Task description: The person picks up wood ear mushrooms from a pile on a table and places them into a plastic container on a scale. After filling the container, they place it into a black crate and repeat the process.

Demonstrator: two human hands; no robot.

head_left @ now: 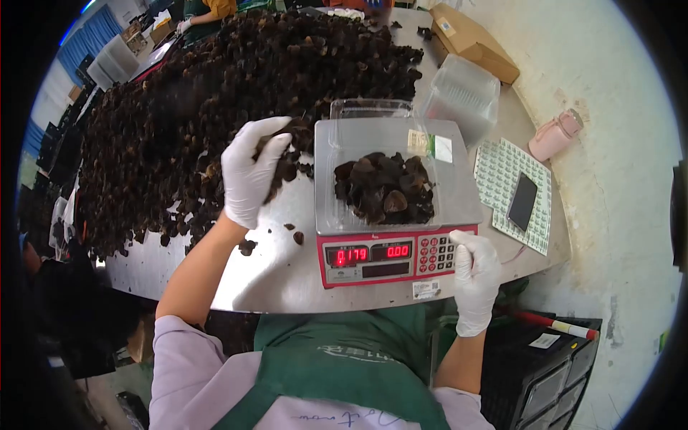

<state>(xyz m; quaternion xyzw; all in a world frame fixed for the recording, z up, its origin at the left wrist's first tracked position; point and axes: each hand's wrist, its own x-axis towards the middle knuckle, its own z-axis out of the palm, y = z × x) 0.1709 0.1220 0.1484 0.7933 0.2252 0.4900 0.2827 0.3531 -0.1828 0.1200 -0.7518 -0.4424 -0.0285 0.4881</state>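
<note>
A red scale (369,280) with a grey plate stands on the metal table and its display reads 0.179. On the plate sits a clear plastic box (330,193) holding dark dried pieces (383,188) that look like fungus. My left hand (252,168), in a white glove, is left of the scale at the edge of the large dark heap (179,122), its fingers curved around some dark pieces. My right hand (475,279), also gloved, is beside the scale's keypad at the lower right, thumb and index finger close together; whether anything is between them is too small to tell.
Stacked clear boxes (462,97) and a cardboard box (476,43) stand at the back right. Sticker sheets (505,175) with a phone (522,201) lie right of the scale, near a pink bottle (556,135). A co-worker's gloved hand (184,26) shows at the far left.
</note>
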